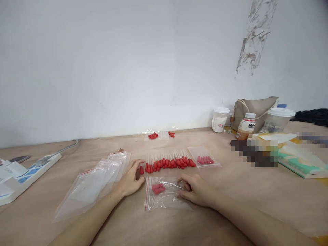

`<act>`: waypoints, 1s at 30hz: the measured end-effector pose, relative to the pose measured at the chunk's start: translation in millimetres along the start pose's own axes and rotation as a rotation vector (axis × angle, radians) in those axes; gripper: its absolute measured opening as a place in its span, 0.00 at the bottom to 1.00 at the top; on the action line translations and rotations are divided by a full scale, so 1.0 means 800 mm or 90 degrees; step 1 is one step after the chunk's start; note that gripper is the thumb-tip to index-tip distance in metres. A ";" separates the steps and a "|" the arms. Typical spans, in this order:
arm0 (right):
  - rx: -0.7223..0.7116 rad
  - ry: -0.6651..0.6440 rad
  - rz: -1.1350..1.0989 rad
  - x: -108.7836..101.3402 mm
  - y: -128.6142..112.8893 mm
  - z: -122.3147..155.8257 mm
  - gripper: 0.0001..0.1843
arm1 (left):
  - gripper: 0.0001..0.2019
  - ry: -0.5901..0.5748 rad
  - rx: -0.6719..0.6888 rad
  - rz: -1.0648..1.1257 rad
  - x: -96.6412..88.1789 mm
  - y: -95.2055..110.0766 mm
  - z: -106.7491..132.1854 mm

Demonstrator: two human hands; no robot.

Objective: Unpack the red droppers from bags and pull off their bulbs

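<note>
Beside the left end of a row of red-tipped sticks (170, 163), my left hand (132, 180) rests with curved fingers. Its index finger is at a single red-tipped stick (141, 170), thumb apart from it. In front lies a clear zip bag (166, 201) with a red seal line on its left edge and a few red-tipped sticks (158, 189) in it. My right hand (193, 189) lies over the bag's right end, thumb and index apart and touching the plastic. Whether some fingers pinch the plastic is hidden. Another filled zip bag (205, 159) lies right of the row.
Overlapping clear zip bags (89, 186) lie left of my left arm. More filled bags (160, 136) lie by the wall. A power strip (30, 179) is far left. At right stand a paper cup (219, 120), a drink bottle (246, 127), a bag (258, 107) and a tissue pack (302, 160).
</note>
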State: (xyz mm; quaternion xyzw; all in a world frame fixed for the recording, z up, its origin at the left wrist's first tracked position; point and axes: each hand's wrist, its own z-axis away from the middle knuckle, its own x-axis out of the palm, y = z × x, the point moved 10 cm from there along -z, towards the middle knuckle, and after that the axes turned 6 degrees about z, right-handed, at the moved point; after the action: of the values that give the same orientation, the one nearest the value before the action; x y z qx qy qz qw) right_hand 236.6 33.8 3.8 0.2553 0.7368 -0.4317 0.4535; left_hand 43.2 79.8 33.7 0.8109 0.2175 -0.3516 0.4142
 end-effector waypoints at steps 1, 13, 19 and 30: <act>-0.001 0.001 -0.001 0.000 0.000 0.000 0.18 | 0.25 0.018 -0.001 0.000 -0.004 -0.003 -0.001; 0.011 0.027 -0.037 -0.004 0.009 -0.001 0.25 | 0.08 -0.119 0.007 0.166 0.019 0.051 0.035; 0.006 0.019 -0.022 -0.005 0.003 -0.001 0.20 | 0.13 -0.134 -0.047 0.195 0.049 0.054 0.034; -0.011 0.022 -0.028 -0.001 0.006 -0.003 0.20 | 0.08 -0.101 -0.028 0.196 0.047 0.050 0.040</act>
State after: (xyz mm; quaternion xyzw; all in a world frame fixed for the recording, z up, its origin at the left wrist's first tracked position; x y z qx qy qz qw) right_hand 239.8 38.0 3.0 0.2428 0.7537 -0.4307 0.4331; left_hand 81.5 33.5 13.0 0.7952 0.0649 -0.3418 0.4966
